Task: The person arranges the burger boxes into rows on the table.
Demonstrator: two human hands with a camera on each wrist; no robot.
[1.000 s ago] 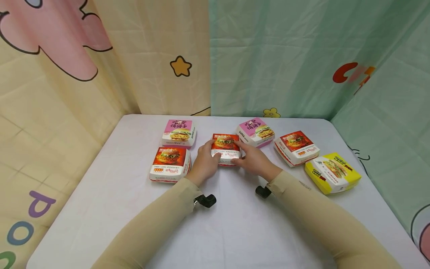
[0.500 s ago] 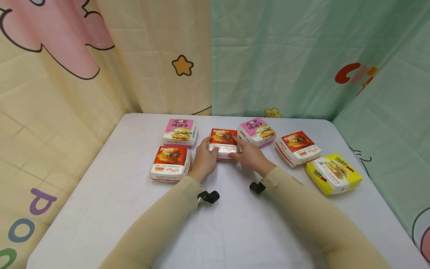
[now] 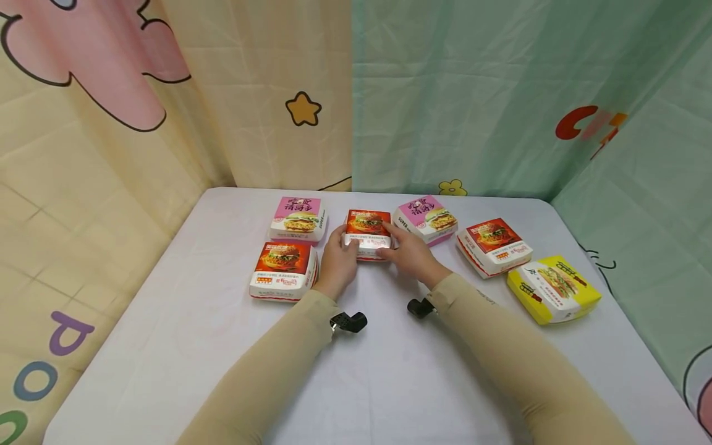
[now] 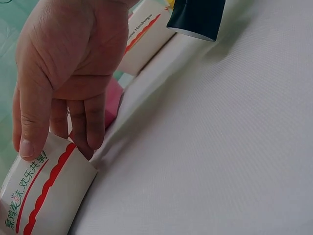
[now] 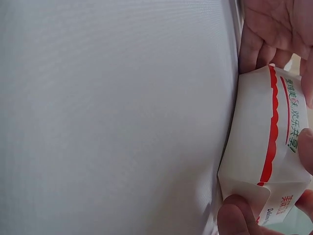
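Both hands hold a red-and-white burger box (image 3: 368, 233) near the back middle of the table, one at each side. My left hand (image 3: 337, 264) grips its left side, thumb at the front. My right hand (image 3: 413, 253) grips its right side, thumb along the front edge. In the left wrist view the right hand (image 4: 73, 63) rests its thumb on the box's front face (image 4: 54, 191). The right wrist view shows the box (image 5: 264, 127) low against the white cloth, with the left hand (image 5: 279, 29) at its far end and right-hand fingertips (image 5: 234, 218) on the near end.
Pink burger boxes stand at back left (image 3: 298, 219) and just right of the held box (image 3: 426, 219). Other red-and-white boxes lie at left (image 3: 283, 271) and right (image 3: 494, 246). A yellow box (image 3: 554, 288) sits far right. Curtains (image 3: 445, 93) hang behind the table.
The held burger box has slid away from the body and slightly left, nearer the back edge. Both hands moved along with it. The other boxes have stayed in place.
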